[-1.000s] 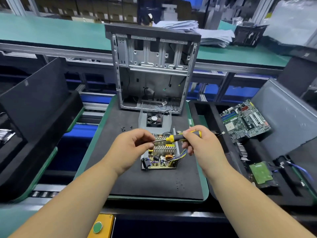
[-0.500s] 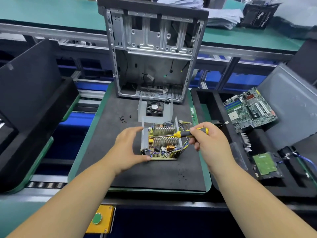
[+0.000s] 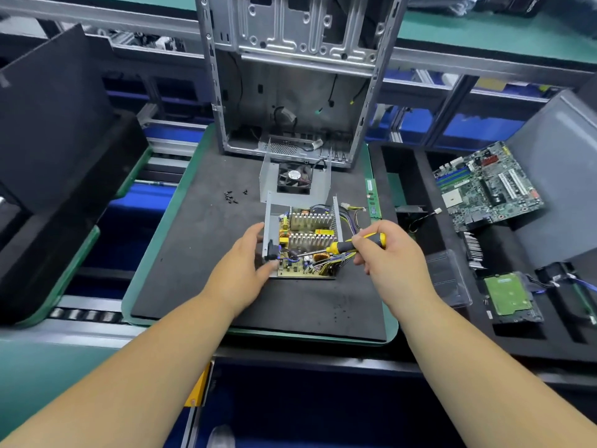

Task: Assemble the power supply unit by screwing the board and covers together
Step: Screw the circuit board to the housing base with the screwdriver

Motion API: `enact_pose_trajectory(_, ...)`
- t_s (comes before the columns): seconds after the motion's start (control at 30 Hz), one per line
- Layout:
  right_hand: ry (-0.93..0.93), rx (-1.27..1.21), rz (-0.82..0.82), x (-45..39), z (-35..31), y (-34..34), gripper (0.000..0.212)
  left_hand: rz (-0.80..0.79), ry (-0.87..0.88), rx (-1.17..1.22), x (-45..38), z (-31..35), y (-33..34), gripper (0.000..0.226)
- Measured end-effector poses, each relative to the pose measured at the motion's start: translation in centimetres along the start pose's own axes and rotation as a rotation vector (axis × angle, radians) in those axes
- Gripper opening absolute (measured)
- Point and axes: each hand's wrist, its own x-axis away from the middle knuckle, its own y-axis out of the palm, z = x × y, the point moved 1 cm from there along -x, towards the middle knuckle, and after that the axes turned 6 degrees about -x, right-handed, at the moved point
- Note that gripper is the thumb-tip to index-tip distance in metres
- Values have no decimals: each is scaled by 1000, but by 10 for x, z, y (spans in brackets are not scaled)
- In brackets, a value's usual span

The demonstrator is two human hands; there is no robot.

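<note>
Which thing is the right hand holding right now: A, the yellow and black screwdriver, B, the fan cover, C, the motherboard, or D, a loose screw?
A: the right hand is curled round the handle of the yellow and black screwdriver, whose shaft points down into the power supply board, while the left hand steadies the unit's side.

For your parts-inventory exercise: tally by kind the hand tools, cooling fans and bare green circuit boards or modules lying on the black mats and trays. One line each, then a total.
Screwdrivers: 1, the yellow-handled screwdriver held in the right hand.
Cooling fans: 1, the black fan in the open metal cover.
Green boards: 3, the motherboard, memory stick, drive board.
Total: 5
</note>
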Motion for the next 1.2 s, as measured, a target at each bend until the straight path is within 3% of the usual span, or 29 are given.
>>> enact_pose_trajectory(0.3, -117, 199, -117, 2, 5, 15, 11, 160, -7, -29, -4, -13, 26, 62)
enact_pose_trajectory(0.6, -174, 349, -214, -7, -4, 34, 11, 159, 80, 59, -5, -21, 30, 68)
enact_pose_trajectory(1.2, -334, 711, -358, -17, -34, 64, 8, 154, 142, -22, -1, -18, 28, 74)
